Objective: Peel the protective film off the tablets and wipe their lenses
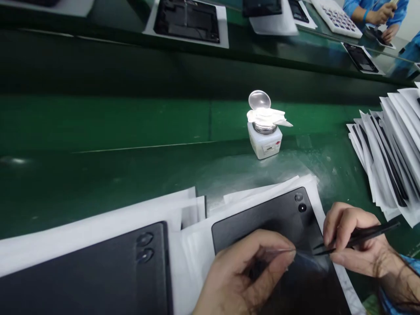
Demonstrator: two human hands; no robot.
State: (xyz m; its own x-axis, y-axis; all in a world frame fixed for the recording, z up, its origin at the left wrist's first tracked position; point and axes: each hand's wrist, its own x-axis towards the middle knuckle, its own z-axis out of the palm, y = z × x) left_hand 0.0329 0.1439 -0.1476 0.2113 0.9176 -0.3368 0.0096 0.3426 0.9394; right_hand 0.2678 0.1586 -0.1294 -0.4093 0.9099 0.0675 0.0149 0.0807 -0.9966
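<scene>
My left hand pinches a thin, clear piece of film between thumb and forefinger. It is just above a black tablet back panel with two round camera rings near its top right corner. My right hand grips black tweezers, whose tips point left over the panel, close to my left fingertips. Whether the tips touch the film is hard to make out. White sheets lie under the panel. To its left rests a second black tablet panel with two lens rings.
A white dispenser bottle with its metal lid up and white tissue on top stands behind the panel. At right leans a stack of white sheets and dark panels. Tablet housings lie on the raised shelf; a co-worker's hands work beyond.
</scene>
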